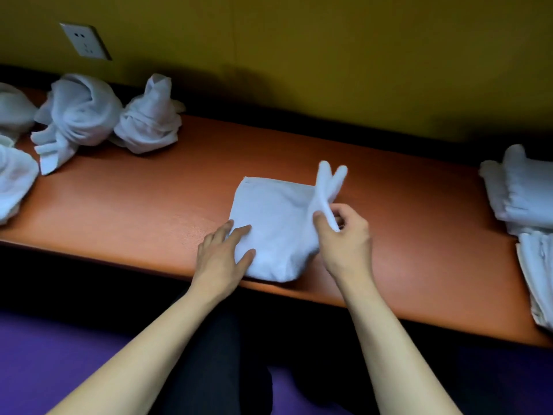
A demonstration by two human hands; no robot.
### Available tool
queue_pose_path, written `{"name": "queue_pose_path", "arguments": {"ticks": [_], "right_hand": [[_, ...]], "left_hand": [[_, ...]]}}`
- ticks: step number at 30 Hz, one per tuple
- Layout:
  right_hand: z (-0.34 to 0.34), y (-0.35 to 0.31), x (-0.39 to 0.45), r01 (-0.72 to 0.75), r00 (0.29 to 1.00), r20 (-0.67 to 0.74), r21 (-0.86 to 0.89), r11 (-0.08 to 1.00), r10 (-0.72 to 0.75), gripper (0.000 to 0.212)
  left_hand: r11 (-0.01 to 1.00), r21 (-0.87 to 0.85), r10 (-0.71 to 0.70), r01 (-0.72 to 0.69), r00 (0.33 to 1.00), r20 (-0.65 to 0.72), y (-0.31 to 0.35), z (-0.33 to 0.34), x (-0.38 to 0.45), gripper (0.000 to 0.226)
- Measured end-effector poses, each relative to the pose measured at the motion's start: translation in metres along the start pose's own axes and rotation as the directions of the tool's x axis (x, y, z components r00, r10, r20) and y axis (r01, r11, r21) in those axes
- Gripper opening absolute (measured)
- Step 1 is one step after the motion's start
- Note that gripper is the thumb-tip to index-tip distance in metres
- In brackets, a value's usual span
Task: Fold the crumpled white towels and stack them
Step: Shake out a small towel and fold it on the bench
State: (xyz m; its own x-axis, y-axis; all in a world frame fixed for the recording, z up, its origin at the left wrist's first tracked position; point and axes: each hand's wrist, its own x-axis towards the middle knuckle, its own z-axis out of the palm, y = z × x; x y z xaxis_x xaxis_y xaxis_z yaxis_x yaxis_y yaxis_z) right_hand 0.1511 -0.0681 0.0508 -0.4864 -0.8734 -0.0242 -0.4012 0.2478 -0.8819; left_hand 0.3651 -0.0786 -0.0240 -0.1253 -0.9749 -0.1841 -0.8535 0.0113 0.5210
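Observation:
A partly folded white towel (275,226) lies on the orange bench top (149,199) near its front edge. My left hand (224,259) rests flat on the towel's near left corner with fingers straight. My right hand (344,238) pinches the towel's right edge, lifting a fold of cloth off the bench. Several crumpled white towels (80,112) sit bunched at the far left. A stack of folded towels (523,199) stands at the right edge of the view.
A yellow wall with a white socket (85,40) runs behind the bench. A dark gap separates the bench's back from the wall. My dark-clothed legs and a purple floor (45,354) lie below the front edge.

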Motion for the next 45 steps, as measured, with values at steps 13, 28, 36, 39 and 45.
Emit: {"name": "queue_pose_path", "arguments": {"ticks": [13,28,36,39,45], "right_hand": [[0.096,-0.017,-0.053,0.362,0.779,0.624,-0.381,0.851,-0.052,0.045],[0.092,-0.011,0.095,0.571,0.737,0.669,-0.538,0.62,-0.099,0.065],[0.045,0.024,0.077,0.137,0.905,0.387,-0.659,0.739,0.178,0.08],[0.016,0.038,0.055,-0.043,0.916,0.279,-0.645,0.763,0.288,0.084],[-0.004,0.062,0.017,-0.244,0.909,0.096,-0.665,0.706,0.405,0.09]], "left_hand": [[0.674,-0.682,-0.349,0.282,0.936,0.043,-0.023,-0.031,0.008,0.04],[0.899,-0.301,-0.303,0.318,0.948,0.097,-0.005,-0.019,-0.001,0.047],[0.884,-0.411,-0.33,0.221,0.919,-0.217,0.002,-0.009,0.0,0.036],[0.887,-0.392,-0.366,0.244,0.889,-0.275,0.01,-0.009,0.008,0.039],[0.884,-0.263,-0.423,0.386,0.901,-0.097,0.023,-0.011,0.01,0.06]]}}
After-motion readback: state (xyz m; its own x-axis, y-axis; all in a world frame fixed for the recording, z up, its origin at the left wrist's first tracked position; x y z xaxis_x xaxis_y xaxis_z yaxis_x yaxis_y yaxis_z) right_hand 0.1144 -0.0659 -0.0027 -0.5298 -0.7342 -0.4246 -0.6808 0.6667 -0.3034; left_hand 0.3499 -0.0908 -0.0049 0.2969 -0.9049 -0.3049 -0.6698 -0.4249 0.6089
